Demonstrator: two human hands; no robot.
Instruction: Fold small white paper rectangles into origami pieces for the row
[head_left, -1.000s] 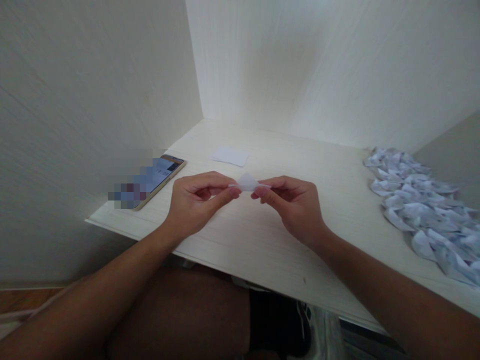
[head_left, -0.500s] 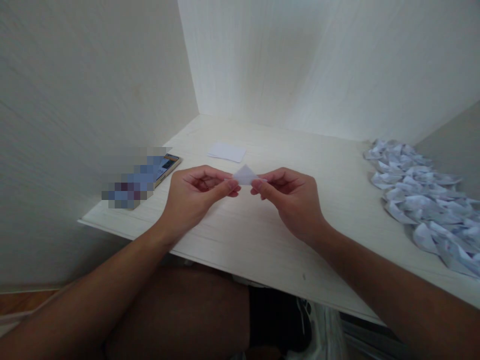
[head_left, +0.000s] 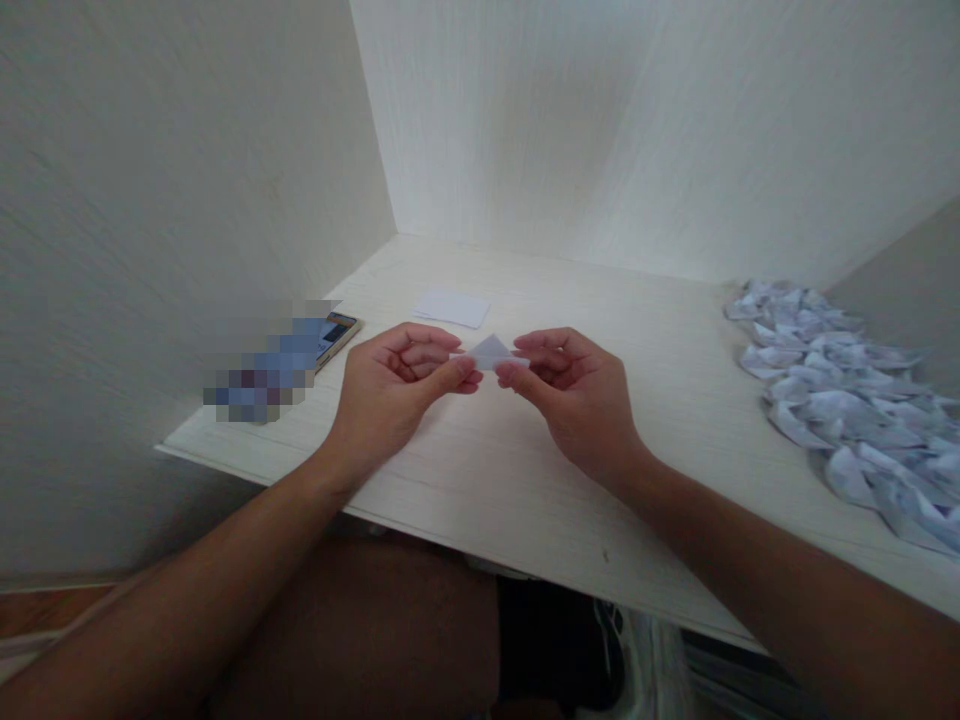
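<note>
A small folded white paper piece [head_left: 491, 351] with a pointed top is held between both hands just above the pale wooden desk [head_left: 525, 450]. My left hand [head_left: 397, 390] pinches its left end with thumb and curled fingers. My right hand [head_left: 574, 395] pinches its right end the same way. The two thumbs nearly meet under the paper.
A flat white sheet [head_left: 452, 306] lies on the desk behind the hands. A phone [head_left: 334, 335] rests at the left by the side wall. A heap of several folded paper pieces [head_left: 832, 400] covers the right end. White walls close the back and left.
Both hands have drawn slightly closer together and up in the picture with the paper, the fingers shifting their pinch. The view has tilted a little.
</note>
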